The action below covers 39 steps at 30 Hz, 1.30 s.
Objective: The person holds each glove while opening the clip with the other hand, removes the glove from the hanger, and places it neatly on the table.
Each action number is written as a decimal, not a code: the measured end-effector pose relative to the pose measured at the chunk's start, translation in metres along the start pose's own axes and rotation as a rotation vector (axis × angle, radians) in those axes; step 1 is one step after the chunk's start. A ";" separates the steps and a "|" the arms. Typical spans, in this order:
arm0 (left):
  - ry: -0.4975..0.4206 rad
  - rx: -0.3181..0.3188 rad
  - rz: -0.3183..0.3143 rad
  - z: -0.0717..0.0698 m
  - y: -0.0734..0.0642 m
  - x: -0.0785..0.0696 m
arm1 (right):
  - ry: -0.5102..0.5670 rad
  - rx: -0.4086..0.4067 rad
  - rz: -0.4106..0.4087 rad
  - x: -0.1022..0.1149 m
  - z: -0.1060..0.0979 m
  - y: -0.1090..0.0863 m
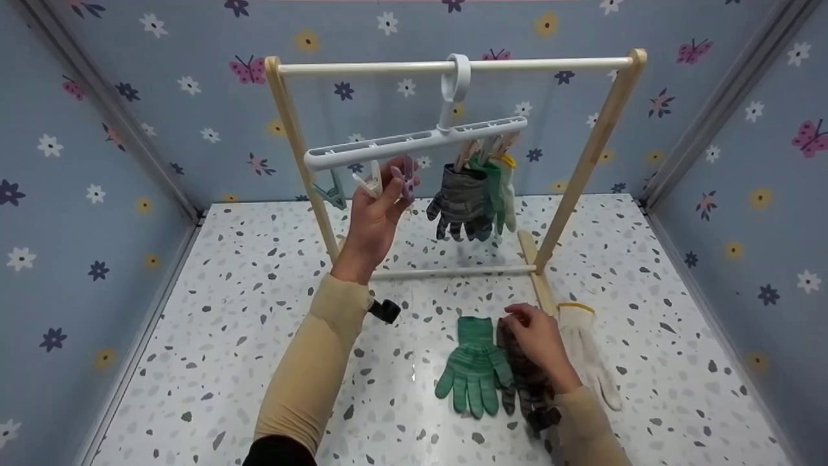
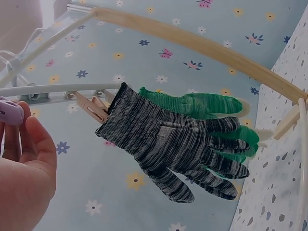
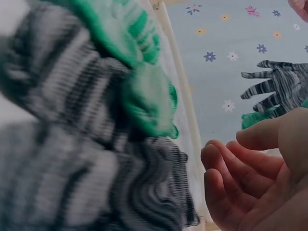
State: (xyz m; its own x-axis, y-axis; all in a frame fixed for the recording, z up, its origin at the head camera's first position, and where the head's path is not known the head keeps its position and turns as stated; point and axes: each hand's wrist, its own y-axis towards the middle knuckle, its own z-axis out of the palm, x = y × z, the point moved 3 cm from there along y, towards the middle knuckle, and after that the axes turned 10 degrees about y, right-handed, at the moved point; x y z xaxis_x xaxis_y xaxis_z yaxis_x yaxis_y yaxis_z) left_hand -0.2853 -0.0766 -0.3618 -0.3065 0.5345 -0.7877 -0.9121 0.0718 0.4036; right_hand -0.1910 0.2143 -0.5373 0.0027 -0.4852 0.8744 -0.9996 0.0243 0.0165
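My left hand [image 1: 375,217] is raised beneath the white clip hanger [image 1: 381,150] and pinches a purple clothespin [image 1: 407,180] between thumb and fingers. Just left of it hang a white clothespin [image 1: 370,184] and a grey-green clothespin [image 1: 333,194]. My right hand [image 1: 540,336] hovers at the cuff of a dark striped glove [image 1: 522,369], fingers loosely bent; the right wrist view shows nothing held in it. Beside that glove lie a green glove [image 1: 475,366] and a white glove [image 1: 585,349] with a yellow-edged cuff.
From the hanger's right half hang a grey striped glove [image 2: 173,134], a green glove [image 2: 197,103] and a white glove [image 1: 509,194], held by clothespins [image 2: 91,107]. A wooden rack [image 1: 585,158] carries the hanger on its white top rod [image 1: 550,64]. Patterned walls enclose the speckled surface [image 1: 246,349].
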 end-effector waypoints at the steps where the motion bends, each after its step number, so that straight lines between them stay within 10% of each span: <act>1: 0.001 0.000 -0.002 0.000 0.000 0.001 | 0.005 -0.005 -0.007 0.002 -0.002 0.001; 15: 0.054 0.000 -0.032 -0.008 -0.009 0.023 | 0.055 -0.081 -0.101 0.033 -0.023 0.019; 39: 0.326 -0.204 -0.007 -0.018 -0.005 0.059 | 0.270 -0.251 -0.445 0.139 -0.030 0.076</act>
State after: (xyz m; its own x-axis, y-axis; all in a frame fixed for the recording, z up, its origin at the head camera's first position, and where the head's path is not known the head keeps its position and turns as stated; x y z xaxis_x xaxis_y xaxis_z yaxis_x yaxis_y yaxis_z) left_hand -0.3041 -0.0608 -0.4183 -0.3402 0.2366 -0.9101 -0.9400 -0.1123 0.3222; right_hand -0.2654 0.1754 -0.4002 0.4614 -0.2567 0.8493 -0.8630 0.0920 0.4967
